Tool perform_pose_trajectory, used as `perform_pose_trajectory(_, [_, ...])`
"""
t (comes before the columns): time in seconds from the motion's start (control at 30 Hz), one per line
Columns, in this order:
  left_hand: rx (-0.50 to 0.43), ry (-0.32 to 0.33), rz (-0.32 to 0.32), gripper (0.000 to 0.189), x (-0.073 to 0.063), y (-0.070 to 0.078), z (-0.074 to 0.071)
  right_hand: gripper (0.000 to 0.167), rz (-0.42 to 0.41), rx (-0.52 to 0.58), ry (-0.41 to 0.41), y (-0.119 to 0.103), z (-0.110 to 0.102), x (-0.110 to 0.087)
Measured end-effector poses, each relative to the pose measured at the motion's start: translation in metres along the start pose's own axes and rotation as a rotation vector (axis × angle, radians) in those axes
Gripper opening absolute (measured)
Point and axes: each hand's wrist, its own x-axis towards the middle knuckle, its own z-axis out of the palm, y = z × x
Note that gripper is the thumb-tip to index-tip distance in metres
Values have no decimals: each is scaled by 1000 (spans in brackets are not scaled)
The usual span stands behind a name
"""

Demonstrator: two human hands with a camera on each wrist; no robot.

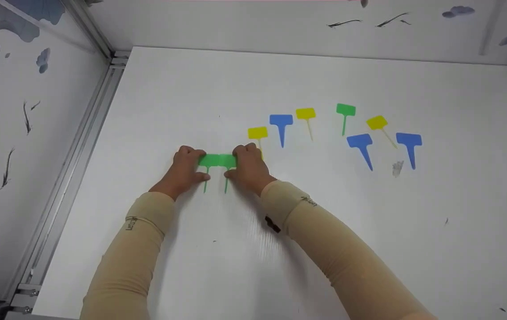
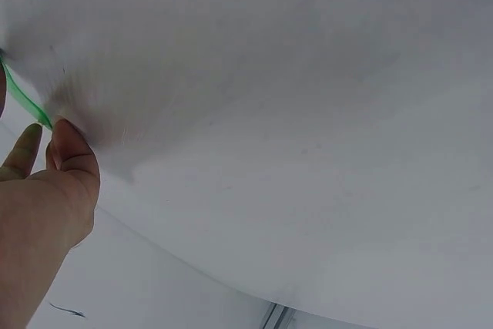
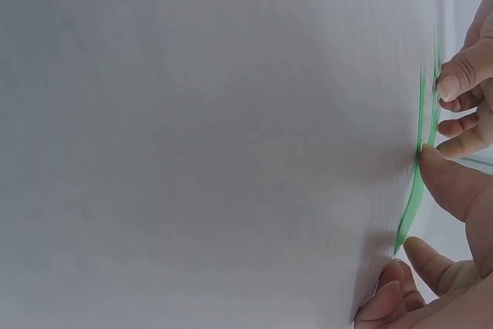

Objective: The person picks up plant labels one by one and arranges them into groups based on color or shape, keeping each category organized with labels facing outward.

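Two green T-shaped plant labels lie side by side on the white table, heads meeting in a row and stems toward the person. My left hand holds the left green label, fingertips at its head's outer edge and thumb by the stem. On the other side, my right hand holds the right green label by its head's outer edge, its thumb at the stem. The right wrist view shows the near label between thumb and finger. A yellow label lies just beyond the right hand, its stem partly covered.
Further right on the table lie more labels: a blue one, a yellow one, a green one, another yellow and two blue. A patterned wall stands behind, and a metal rail borders the left.
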Motion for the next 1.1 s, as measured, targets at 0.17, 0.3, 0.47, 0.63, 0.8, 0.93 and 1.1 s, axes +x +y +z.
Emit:
perform_pose_trajectory(0.17, [-8,-4,-1,67,-2,0,-1,54,-3,19,0,0,0,-1])
perform_pose_trajectory(0.3, [-11,6,-5,71,-3,-1,-1,56,-21,42,4,1,-2,-3])
perform_pose_trajectory(0.47, [-29,48,-7,71,-5,1,-1,57,-67,27,36,3,-10,-3])
perform_pose_trajectory(0.63, [-31,80,-5,67,-8,6,0,55,-83,32,55,7,-21,-5])
perform_pose_trajectory(0.8, [-19,98,18,64,-10,13,3,53,-106,71,72,16,-31,-8])
perform_pose_trajectory(0.93, [-5,99,37,64,-10,19,5,52,-130,89,81,26,-37,-10])
perform_pose_trajectory(1.1, [12,92,57,63,-10,23,7,52,-147,105,90,40,-45,-15])
